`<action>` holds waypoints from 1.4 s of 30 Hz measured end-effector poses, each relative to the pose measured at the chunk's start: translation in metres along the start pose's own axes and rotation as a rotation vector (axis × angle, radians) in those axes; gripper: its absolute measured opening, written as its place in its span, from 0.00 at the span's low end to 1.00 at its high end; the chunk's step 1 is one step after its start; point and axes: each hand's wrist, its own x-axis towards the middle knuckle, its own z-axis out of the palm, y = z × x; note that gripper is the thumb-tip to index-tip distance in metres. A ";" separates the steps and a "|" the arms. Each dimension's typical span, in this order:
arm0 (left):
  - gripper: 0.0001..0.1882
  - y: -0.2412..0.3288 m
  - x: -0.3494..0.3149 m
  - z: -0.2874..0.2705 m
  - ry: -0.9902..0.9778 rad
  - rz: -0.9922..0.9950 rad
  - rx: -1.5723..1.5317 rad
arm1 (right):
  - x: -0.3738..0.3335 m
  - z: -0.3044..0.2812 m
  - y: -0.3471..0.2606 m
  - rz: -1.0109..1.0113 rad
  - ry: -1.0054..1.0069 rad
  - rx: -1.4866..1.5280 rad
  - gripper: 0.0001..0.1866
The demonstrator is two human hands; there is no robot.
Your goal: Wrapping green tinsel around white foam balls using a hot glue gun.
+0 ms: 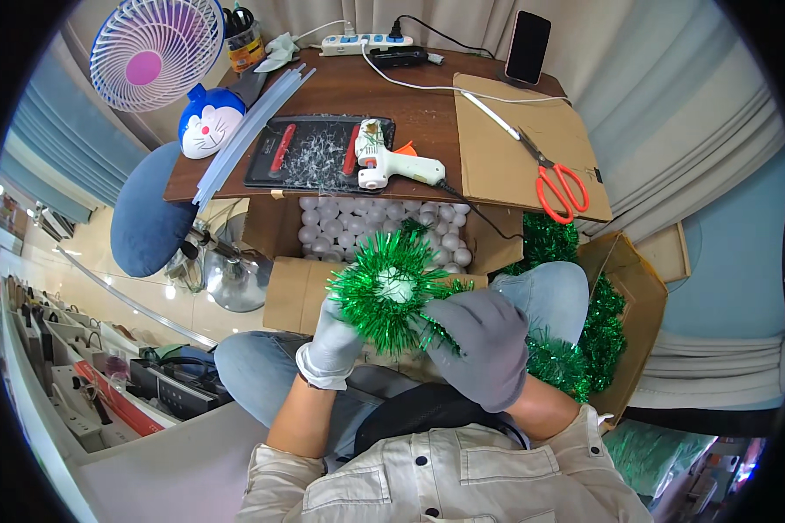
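In front of my lap a white ball point(394, 285) is partly wrapped in shiny green tinsel point(371, 314), with a bare white patch facing up. My left hand point(333, 344), in a white glove, grips the wrapped ball from its left and below; the tinsel hides the fingertips. To its right my right hand point(482, 344), in a grey glove, is closed with the fingers pinching a tinsel strand at the ball's edge. Just beyond sits an open cardboard box point(279, 292) full of white balls point(340, 227).
A white glue gun point(410, 168) rests on a black tray point(262, 166) on the wooden table point(427, 96). Left of it lie clear glue sticks point(257, 131) and a fan point(209, 122). Orange-handled scissors point(560, 187) lie on cardboard point(497, 148). More tinsel point(606, 331) fills a box point(641, 305) at right.
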 end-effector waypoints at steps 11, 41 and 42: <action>0.33 -0.002 0.001 0.001 -0.030 0.091 0.242 | -0.015 -0.016 -0.014 -0.240 0.028 -0.211 0.23; 0.22 0.008 0.016 -0.014 0.226 0.092 0.283 | 0.070 -0.066 0.234 0.579 -0.252 -0.304 0.27; 0.22 0.008 0.017 -0.014 0.215 0.099 0.281 | 0.068 -0.070 0.226 0.611 -0.176 -0.252 0.28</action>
